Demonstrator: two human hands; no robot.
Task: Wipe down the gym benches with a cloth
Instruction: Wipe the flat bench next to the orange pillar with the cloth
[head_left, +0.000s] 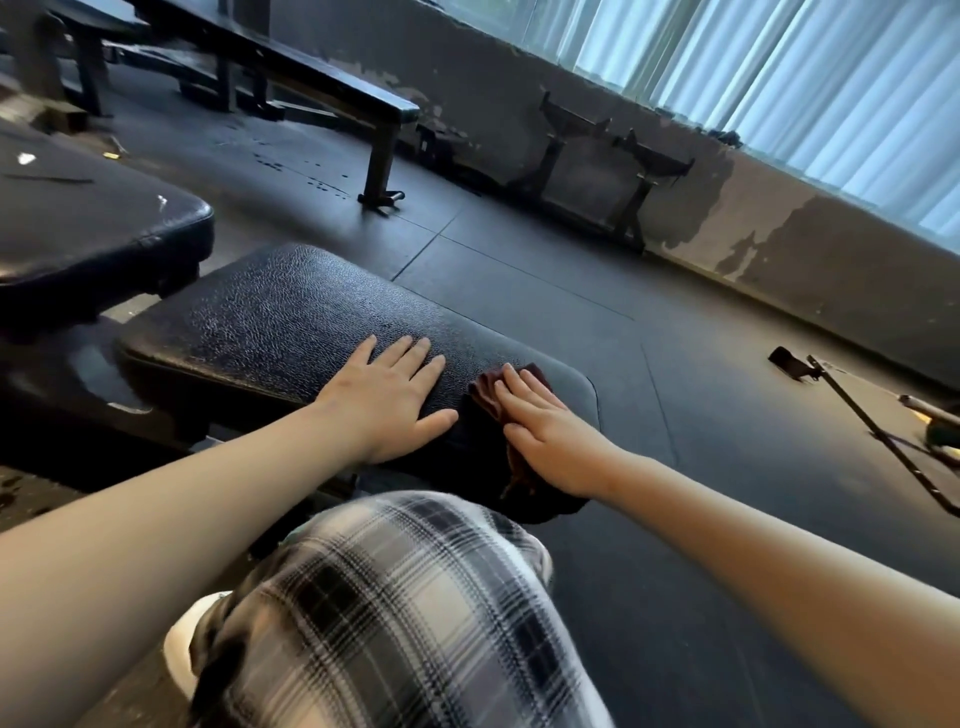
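Note:
A black padded bench seat (270, 322) with a grained surface lies in front of me. My left hand (389, 395) rests flat on it, fingers straight and spread. Just to its right, my right hand (540, 426) presses a dark maroon cloth (485, 395) against the pad near its right end, fingers straight on top of the cloth. Part of the cloth hangs over the near edge of the pad below my wrist.
A second black pad (93, 234) sits higher at the left. Another flat bench (311, 78) stands at the back. Metal stands (623, 171) lean by the wall under the window blinds. A bar and loose parts (883, 431) lie on the rubber floor at right. My plaid-clad knee (405, 597) is below.

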